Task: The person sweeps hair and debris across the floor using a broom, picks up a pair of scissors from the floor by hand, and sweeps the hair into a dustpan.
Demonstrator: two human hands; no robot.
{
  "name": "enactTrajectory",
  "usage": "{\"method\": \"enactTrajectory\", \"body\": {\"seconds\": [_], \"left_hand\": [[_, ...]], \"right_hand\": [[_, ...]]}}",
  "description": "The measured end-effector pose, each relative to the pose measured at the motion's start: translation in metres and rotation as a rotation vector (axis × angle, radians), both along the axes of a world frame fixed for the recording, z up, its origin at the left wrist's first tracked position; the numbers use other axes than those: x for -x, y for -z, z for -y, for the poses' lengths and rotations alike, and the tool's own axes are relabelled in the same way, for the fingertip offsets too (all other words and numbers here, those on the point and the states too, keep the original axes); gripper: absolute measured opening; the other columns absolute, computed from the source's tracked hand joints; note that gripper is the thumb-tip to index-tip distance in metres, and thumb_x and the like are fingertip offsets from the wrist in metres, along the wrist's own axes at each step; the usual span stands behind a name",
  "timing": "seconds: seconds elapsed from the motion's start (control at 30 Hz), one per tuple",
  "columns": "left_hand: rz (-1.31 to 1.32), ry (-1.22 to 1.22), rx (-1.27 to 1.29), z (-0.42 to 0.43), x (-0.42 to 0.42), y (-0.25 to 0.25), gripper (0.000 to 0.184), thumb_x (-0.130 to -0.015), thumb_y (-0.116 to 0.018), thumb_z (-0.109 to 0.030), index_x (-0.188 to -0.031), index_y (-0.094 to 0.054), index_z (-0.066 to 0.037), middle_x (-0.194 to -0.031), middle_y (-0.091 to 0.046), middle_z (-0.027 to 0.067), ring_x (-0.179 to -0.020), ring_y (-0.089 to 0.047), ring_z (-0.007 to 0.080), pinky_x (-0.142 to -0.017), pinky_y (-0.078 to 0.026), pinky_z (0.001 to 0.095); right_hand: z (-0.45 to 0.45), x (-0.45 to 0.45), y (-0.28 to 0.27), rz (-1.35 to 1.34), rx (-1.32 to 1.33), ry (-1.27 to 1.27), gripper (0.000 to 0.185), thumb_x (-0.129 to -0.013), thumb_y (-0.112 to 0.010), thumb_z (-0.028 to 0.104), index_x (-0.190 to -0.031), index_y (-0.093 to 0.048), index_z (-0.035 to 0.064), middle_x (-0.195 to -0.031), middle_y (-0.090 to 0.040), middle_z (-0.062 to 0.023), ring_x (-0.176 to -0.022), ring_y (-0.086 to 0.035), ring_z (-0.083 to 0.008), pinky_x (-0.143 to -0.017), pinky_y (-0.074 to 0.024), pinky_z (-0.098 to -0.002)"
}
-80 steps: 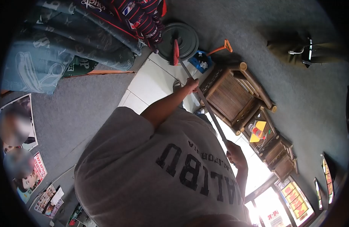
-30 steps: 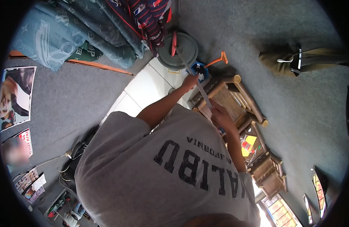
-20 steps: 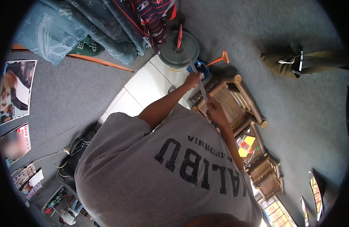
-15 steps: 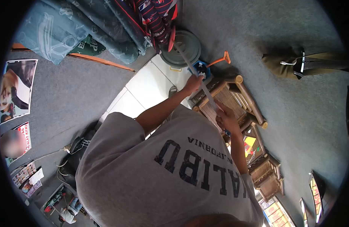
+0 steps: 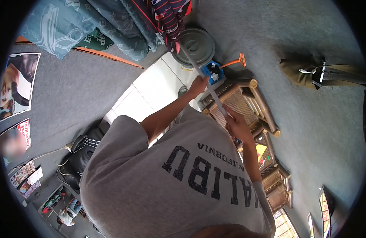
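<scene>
A long, thin grey pole (image 5: 213, 95) slants across the view, from my hands toward the hanging cloths at the top. My left hand (image 5: 198, 85) is closed round it about midway. Lower down, my right hand (image 5: 236, 123) grips the near part of the same pole. At its far end shows a red piece (image 5: 177, 47), partly hidden by striped cloth (image 5: 170, 23); I cannot make out what it is. Beyond my left hand stand a grey lidded bin (image 5: 195, 47) and a blue container (image 5: 213, 72) with dark contents.
An orange-handled tool (image 5: 233, 61) leans by the blue container. Bamboo furniture (image 5: 254, 105) stands along the right wall. Capes with a scissors print (image 5: 56, 27) hang upper left. White tiles (image 5: 145, 89) cover the floor. A black chair (image 5: 85, 152) and a mirror (image 5: 64, 208) are lower left.
The view has shifted slightly, moving the bin and furniture a little in the picture. My left hand and the pole have moved slightly left. Both hands keep their hold.
</scene>
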State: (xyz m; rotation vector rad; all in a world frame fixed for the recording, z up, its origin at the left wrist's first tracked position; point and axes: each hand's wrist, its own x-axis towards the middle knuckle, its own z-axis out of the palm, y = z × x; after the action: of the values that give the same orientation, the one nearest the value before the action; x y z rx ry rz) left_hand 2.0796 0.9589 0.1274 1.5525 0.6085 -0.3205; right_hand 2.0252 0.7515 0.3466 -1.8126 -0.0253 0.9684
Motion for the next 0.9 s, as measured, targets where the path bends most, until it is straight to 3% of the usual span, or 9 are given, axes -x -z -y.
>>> {"method": "enactTrajectory", "body": {"seconds": [0.13,0.27,0.37,0.53,0.67,0.73,0.77,0.87,0.9], "left_hand": [[-0.06,-0.157,0.003,-0.02,-0.036,0.014,0.048,-0.089,-0.052,-0.043,-0.094,-0.052,0.004,-0.075,-0.06,0.0128,-0.065,-0.063,0.024,-0.05,-0.055,0.036],[-0.203,-0.002,-0.008,-0.01,-0.005,0.025,0.05,-0.087,-0.053,-0.042,-0.089,-0.054,0.007,-0.075,-0.059,0.0137,-0.067,-0.063,0.0242,-0.05,-0.054,0.0364],[-0.127,0.117,0.05,0.019,0.029,0.011,0.048,-0.086,-0.054,-0.04,-0.077,-0.055,0.007,-0.071,-0.058,0.0141,-0.058,-0.061,0.0238,-0.048,-0.049,0.0373],[-0.023,-0.19,0.07,0.016,0.001,-0.022,0.045,-0.088,-0.053,-0.04,-0.093,-0.051,0.005,-0.071,-0.057,0.0116,-0.061,-0.061,0.0216,-0.048,-0.05,0.0366],[-0.18,0.038,0.029,-0.004,-0.003,0.055,0.047,-0.09,-0.048,-0.042,-0.091,-0.052,0.004,-0.073,-0.058,0.0127,-0.064,-0.061,0.0246,-0.051,-0.052,0.0359],[-0.251,0.14,0.054,0.024,0.027,-0.001,0.051,-0.089,-0.046,-0.045,-0.091,-0.054,0.006,-0.075,-0.058,0.0147,-0.063,-0.061,0.025,-0.052,-0.052,0.0364],[-0.081,0.192,0.004,0.036,0.04,-0.003,0.053,-0.089,-0.046,-0.046,-0.091,-0.055,0.006,-0.079,-0.059,0.0162,-0.064,-0.061,0.0254,-0.052,-0.051,0.037],[-0.194,0.234,0.112,0.042,0.039,-0.045,0.05,-0.088,-0.048,-0.045,-0.113,-0.052,-0.003,-0.088,-0.055,0.0108,-0.074,-0.058,0.0199,-0.059,-0.052,0.0359],[-0.141,0.144,0.065,0.039,0.034,-0.038,0.05,-0.088,-0.048,-0.046,-0.111,-0.052,-0.002,-0.087,-0.055,0.0106,-0.073,-0.058,0.0199,-0.059,-0.052,0.0357]], "right_hand": [[-0.028,-0.013,0.034,0.16,0.028,-0.033,0.043,-0.097,-0.045,0.019,-0.14,-0.043,0.0132,-0.056,-0.044,0.0024,-0.042,-0.038,-0.0054,-0.04,-0.0326,-0.0242],[0.007,0.003,0.023,0.253,0.121,-0.187,0.042,-0.097,-0.044,0.02,-0.139,-0.044,0.015,-0.058,-0.047,0.001,-0.045,-0.041,-0.0061,-0.043,-0.0351,-0.0248],[0.033,0.009,-0.054,-0.064,0.252,-0.164,0.042,-0.097,-0.045,0.019,-0.139,-0.045,0.0148,-0.058,-0.047,0.0009,-0.046,-0.041,-0.0065,-0.044,-0.0365,-0.0252],[0.024,0.006,-0.037,0.148,0.18,-0.172,0.043,-0.096,-0.046,0.018,-0.139,-0.044,0.0147,-0.057,-0.049,-0.0006,-0.047,-0.043,-0.0069,-0.047,-0.0388,-0.0254],[0.007,0.002,-0.028,0.022,0.269,-0.176,0.043,-0.096,-0.046,0.016,-0.139,-0.045,0.0149,-0.059,-0.051,-0.0052,-0.054,-0.048,-0.0097,-0.055,-0.0428,-0.0268],[0.028,0.019,-0.045,0.12,0.367,-0.302,0.044,-0.095,-0.043,0.015,-0.139,-0.042,0.0157,-0.085,-0.06,-0.0175,-0.075,-0.059,-0.0274,-0.072,-0.0465,-0.0362],[0.039,0.028,-0.056,0.169,0.414,-0.366,0.045,-0.095,-0.042,0.015,-0.14,-0.041,0.0161,-0.098,-0.065,-0.0236,-0.086,-0.065,-0.0362,-0.08,-0.0483,-0.0409],[0.053,0.043,-0.093,0.128,0.352,-0.247,0.045,-0.095,-0.041,0.013,-0.14,-0.041,0.0168,-0.101,-0.064,-0.0242,-0.098,-0.061,-0.0409,-0.087,-0.0456,-0.0442],[0.051,0.041,-0.096,0.147,0.346,-0.242,0.045,-0.094,-0.044,0.014,-0.139,-0.042,0.0173,-0.095,-0.066,-0.0236,-0.087,-0.064,-0.0379,-0.08,-0.0474,-0.0434]]}}
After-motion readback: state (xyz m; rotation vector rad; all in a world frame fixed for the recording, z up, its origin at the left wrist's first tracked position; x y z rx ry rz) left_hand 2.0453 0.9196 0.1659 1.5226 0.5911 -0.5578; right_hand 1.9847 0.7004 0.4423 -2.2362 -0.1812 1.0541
